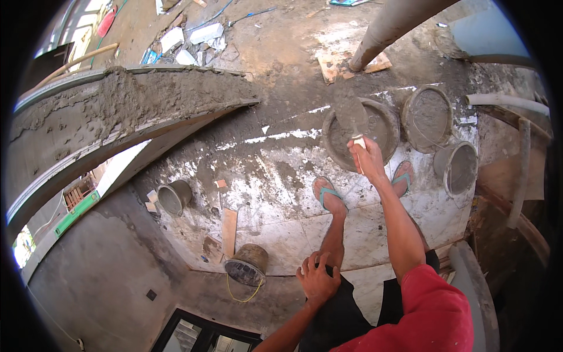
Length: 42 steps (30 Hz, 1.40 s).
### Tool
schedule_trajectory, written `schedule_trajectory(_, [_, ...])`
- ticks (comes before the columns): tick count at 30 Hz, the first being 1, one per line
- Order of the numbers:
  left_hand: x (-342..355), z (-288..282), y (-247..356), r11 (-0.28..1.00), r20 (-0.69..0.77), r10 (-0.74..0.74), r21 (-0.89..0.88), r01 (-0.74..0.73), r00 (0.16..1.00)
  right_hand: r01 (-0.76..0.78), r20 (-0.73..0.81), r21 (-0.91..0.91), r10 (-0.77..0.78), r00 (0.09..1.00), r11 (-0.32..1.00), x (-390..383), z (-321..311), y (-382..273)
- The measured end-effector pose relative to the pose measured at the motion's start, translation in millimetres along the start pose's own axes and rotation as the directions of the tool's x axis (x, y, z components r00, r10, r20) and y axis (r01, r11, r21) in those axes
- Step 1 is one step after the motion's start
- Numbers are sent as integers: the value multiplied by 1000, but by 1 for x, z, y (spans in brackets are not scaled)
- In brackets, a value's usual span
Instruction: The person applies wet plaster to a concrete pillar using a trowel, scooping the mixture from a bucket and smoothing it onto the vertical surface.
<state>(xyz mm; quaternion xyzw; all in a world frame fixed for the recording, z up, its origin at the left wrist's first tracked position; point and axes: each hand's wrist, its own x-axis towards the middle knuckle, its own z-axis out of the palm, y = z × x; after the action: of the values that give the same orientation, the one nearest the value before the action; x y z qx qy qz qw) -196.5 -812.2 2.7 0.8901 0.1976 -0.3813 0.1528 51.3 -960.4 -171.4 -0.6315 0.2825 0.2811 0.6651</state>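
- Grey mortar (384,124) lies in the round tub (327,139), to the upper right of the frame's centre.
- The right hand (368,157) is closed around the pale handle of the trowel (350,114); its grey-coated blade is above the tub. Whether it touches the mortar, I cannot tell.
- The left hand (318,281), at lower centre, has no tool; its fingers are loosely spread upon the knee (334,256).
- In my judgement, the wrist should be firm and the blade level, so mortar does not slip off.
- Leaning on the knee should help the balance.
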Motion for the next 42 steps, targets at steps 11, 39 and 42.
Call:
schedule_trajectory(11, [23,-17,-8,1000,-6,-4,-26,4,1000,85,-548,-198,-183,816,976,169,223,10])
schedule_trajectory(39, [-2,5,-5,1000,-25,-9,-10,9,1000,84,59,-878,-69,996,470,56,-53,83])
schedule_trajectory(42, [-3,4,-4,1000,-22,-9,-2,9,1000,-267,11,-522,319,948,810,7,-63,66])
